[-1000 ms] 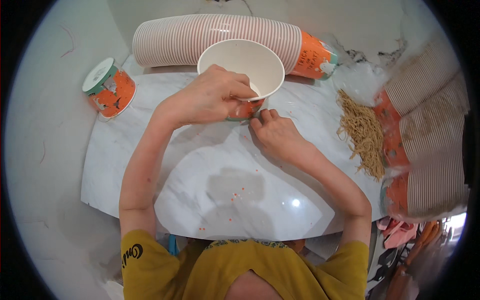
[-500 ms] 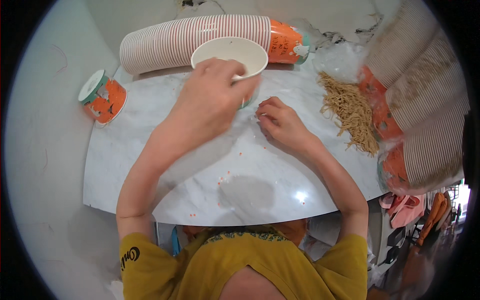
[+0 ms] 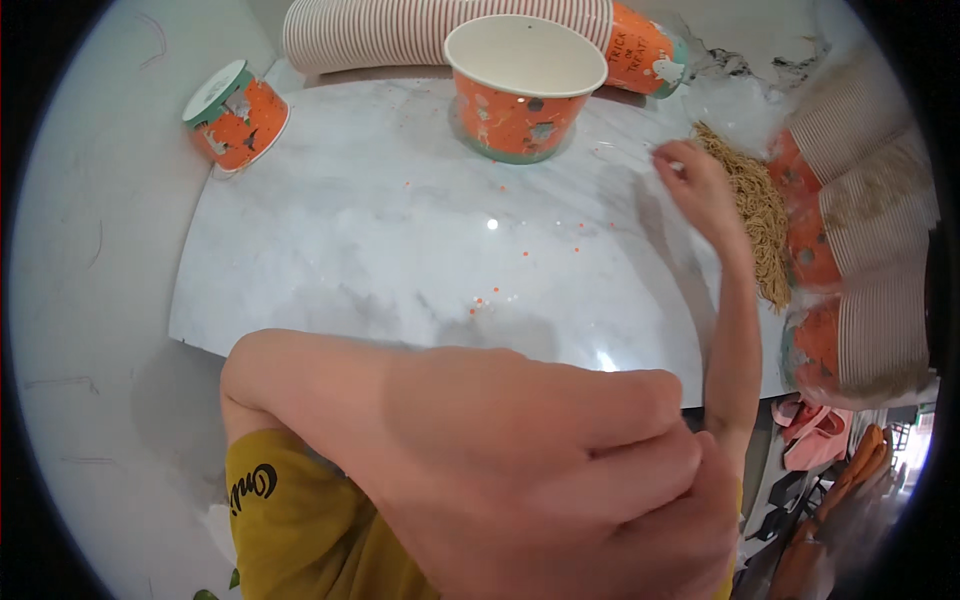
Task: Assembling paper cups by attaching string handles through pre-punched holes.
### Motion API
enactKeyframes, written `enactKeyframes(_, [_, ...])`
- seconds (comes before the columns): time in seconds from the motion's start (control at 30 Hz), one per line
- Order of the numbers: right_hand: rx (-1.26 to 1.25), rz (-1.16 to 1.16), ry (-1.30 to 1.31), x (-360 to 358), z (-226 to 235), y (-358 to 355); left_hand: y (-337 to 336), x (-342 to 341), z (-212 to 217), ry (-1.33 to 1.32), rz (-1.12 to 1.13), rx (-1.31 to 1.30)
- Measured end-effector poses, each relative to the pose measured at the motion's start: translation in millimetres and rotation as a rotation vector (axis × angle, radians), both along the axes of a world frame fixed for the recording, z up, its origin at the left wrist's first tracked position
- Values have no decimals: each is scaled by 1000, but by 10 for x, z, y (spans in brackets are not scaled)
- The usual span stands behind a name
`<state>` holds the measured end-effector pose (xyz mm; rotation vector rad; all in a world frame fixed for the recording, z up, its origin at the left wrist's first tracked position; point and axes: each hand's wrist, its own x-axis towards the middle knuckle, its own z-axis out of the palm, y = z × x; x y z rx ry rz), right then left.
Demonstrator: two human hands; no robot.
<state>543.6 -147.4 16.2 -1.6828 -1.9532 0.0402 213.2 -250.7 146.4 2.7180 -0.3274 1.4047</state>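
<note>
My left hand (image 3: 560, 460) is raised large and close in the lower middle. Its fingers are curled, and whatever they may hold is hidden. Beyond it, an orange paper cup (image 3: 525, 120) with a green base stands upright on the table, its white inside showing; neither hand touches it. To its right, my right hand (image 3: 700, 185) hovers beside a pile of tan strings (image 3: 755, 215). Its fingers are bent together, too small in view to show what is between them.
A long stack of nested paper cups (image 3: 390, 35) lies along the back. An upside-down cup (image 3: 240, 120) sits at the far left. Bagged cup stacks (image 3: 860, 240) fill the right side, near clear plastic (image 3: 735, 105). Small orange bits dot the white marbled table (image 3: 330, 220).
My left hand has let go of the cup and come back close to me. My right hand has moved right and away, toward the tan strings. The whole view has shifted slightly.
</note>
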Motion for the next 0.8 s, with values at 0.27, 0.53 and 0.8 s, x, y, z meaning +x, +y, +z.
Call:
enactKeyframes(0.27, [-266,-357,-315,682,262,-417,-21,-309,-79,29,-24,-13])
enactKeyframes(0.53, [-327,-316,-300,678,58,-316,442,-263,-697,265,168,-123])
enactKeyframes(0.8, [-76,-246,-697,543,-263,-234,917,54,-1093,525,292,-196])
